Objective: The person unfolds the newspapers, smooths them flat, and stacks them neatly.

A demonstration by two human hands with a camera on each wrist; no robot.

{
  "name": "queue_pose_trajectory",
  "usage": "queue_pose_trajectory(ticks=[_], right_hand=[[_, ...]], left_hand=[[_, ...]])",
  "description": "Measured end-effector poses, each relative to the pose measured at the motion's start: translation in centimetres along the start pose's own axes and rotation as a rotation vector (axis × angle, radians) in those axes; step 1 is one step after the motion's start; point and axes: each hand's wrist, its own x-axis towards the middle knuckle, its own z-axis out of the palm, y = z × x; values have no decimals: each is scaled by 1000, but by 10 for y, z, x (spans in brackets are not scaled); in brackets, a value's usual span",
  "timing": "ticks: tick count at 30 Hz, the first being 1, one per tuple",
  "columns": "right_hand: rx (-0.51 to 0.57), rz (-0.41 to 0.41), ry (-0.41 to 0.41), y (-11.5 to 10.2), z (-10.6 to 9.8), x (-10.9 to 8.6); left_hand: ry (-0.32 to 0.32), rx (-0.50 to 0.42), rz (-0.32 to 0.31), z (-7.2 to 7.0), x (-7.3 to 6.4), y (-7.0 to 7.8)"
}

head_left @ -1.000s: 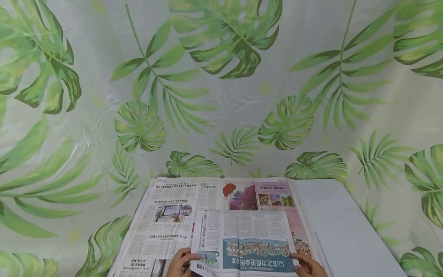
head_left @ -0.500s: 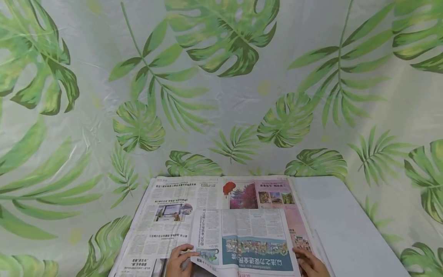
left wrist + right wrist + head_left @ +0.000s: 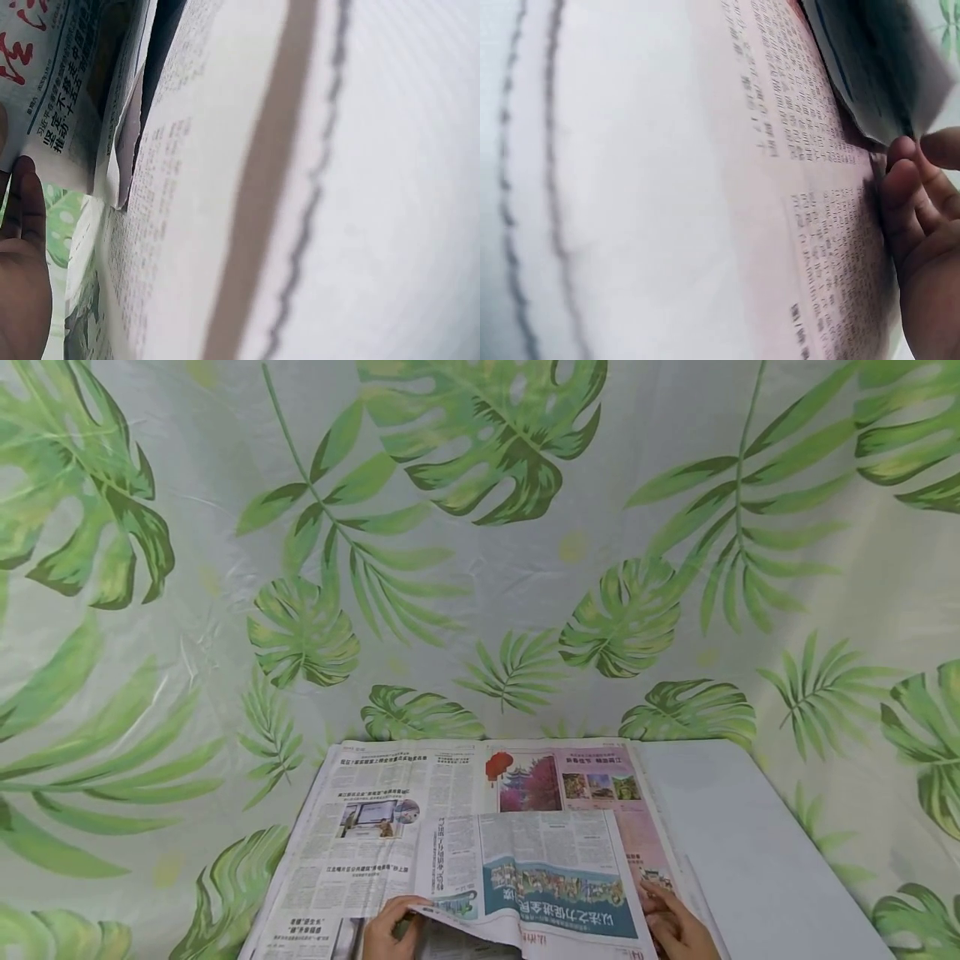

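A folded newspaper section (image 3: 555, 843) with a teal illustrated banner lies over a larger spread-open newspaper (image 3: 375, 860). My left hand (image 3: 390, 931) pinches its near left corner, which is raised and bent so that a dark gap and printed underside show below. In the left wrist view, that hand (image 3: 26, 262) has thumb and fingers at the edge of a sheet with red and black characters (image 3: 67, 105). On the near right, my right hand (image 3: 678, 927) holds the section's edge. The right wrist view shows this hand (image 3: 930, 225) pinching the paper's corner (image 3: 889, 82) between thumb and fingers.
The newspapers rest on a white tabletop (image 3: 750, 843), whose bare strip runs along the right. Behind stands a pale curtain (image 3: 480, 593) printed with green leaves. A pink page with photos (image 3: 592, 777) lies partly under the folded section.
The near left corner of the folded section has been lifted and bent inward by my left hand, exposing more underside. My right hand has stayed near the right edge, shifting only slightly.
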Motion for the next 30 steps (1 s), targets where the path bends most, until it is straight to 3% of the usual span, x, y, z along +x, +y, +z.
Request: queue_pose_trajectory(ticks=[5, 8, 14, 18, 25, 30], right_hand=[[-86, -90, 5, -2, 3, 6], [-85, -108, -9, -9, 5, 11], [-7, -36, -81, -26, 3, 21], [41, -18, -34, -28, 6, 22], [39, -128, 38, -23, 4, 19], [-72, -263, 96, -20, -1, 19]], left_hand=[[10, -59, -86, 1, 2, 6], [9, -67, -91, 1, 2, 7], [-8, -58, -94, 0, 3, 7], [-14, -69, -100, -2, 4, 7], [10, -125, -80, -3, 4, 6], [12, -175, -131, -6, 5, 8]])
